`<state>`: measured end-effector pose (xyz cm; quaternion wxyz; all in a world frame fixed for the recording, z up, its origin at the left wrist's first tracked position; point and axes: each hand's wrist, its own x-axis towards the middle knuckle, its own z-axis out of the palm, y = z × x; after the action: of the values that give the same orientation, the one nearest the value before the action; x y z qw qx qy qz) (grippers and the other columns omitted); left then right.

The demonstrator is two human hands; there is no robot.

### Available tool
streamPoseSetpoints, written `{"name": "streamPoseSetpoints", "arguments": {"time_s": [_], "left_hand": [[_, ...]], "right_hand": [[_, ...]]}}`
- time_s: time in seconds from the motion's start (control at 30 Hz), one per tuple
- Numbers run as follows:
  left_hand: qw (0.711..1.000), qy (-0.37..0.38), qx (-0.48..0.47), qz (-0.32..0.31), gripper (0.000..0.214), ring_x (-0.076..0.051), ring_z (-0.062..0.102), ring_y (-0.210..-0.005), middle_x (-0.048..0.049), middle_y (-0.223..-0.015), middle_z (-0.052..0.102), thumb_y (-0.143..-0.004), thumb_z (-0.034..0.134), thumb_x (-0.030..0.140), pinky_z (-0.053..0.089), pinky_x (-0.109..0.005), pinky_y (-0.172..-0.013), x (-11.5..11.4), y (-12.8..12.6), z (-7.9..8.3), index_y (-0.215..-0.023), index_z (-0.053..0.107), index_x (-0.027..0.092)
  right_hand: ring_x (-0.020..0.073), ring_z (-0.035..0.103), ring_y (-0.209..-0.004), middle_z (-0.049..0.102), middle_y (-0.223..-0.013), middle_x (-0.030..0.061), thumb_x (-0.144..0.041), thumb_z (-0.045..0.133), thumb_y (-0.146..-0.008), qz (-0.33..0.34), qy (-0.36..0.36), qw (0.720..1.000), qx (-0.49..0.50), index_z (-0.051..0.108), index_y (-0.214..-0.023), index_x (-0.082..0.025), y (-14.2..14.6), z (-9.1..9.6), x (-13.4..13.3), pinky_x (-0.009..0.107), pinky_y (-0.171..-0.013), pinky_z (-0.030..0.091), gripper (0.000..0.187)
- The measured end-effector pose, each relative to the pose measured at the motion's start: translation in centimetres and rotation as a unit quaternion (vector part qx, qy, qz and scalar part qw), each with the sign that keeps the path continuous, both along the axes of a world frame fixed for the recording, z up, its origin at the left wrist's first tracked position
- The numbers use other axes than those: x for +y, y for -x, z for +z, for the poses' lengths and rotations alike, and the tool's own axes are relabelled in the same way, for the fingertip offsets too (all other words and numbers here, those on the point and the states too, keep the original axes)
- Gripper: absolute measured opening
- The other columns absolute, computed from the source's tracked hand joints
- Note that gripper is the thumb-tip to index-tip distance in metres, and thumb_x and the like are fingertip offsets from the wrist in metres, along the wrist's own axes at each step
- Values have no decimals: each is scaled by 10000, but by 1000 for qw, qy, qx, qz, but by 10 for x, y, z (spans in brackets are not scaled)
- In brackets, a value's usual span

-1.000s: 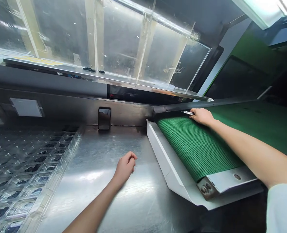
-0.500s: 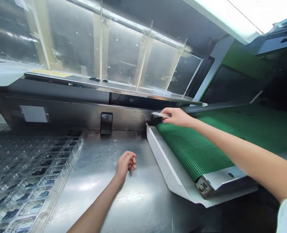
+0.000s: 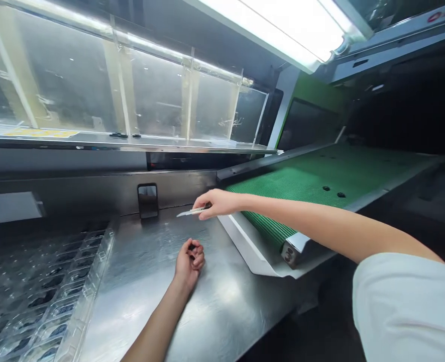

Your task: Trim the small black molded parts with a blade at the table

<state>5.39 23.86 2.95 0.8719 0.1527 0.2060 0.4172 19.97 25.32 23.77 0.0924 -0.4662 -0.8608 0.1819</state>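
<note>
Nearest, the left hand rests on the steel worktop, fingers curled into a loose fist with nothing seen in it. Clear plastic trays lie at the left. Just beyond, the right hand pinches a thin pale strip, held above the worktop beside the green belt. Behind, a small dark panel stands on the back wall
</note>
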Motion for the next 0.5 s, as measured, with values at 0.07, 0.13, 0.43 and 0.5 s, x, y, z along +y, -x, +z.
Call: {"name": "streamPoseSetpoints", "arguments": {"time_s": [0.07, 0.13, 0.43, 0.5], "left_hand": [[1000, -10, 21, 1, 319, -35, 227, -317, 79, -550, 345, -939, 570, 393, 78, -181, -367, 2, 1, -1, -749, 419, 186], [998, -36, 53, 1, 401, -29, 217, -319, 91, -546, 332, -893, 649, 462, 74, -180, -365, 1, 0, -2, -739, 396, 193], [986, -116, 114, -23, 541, -6, 247, -362, 82, -607, 472, -575, 861, 509, 99, -169, -363, 0, -2, -7, -746, 469, 177], [984, -128, 118, -21, 514, -5, 244, -367, 72, -623, 490, -600, 848, 502, 105, -170, -363, 0, -3, -8, -747, 484, 170]], "right_hand": [[181, 639, -905, 718, -974, -5, -274, 719, -854, -36, -49, 998, 16, 761, -1034, -180, -28, 28, -15, 233, -761, 436, 208], [180, 627, -832, 711, -921, -6, -348, 698, -863, -114, -119, 986, 13, 760, -1024, -190, -69, 56, -36, 244, -710, 425, 234], [248, 616, -813, 692, -871, 32, -434, 738, -831, -535, -162, 789, -253, 754, -957, -246, -296, 110, -161, 305, -668, 389, 227], [267, 620, -836, 691, -881, 48, -445, 765, -814, -541, -86, 797, -253, 758, -974, -242, -325, 103, -181, 317, -681, 404, 258]]}}
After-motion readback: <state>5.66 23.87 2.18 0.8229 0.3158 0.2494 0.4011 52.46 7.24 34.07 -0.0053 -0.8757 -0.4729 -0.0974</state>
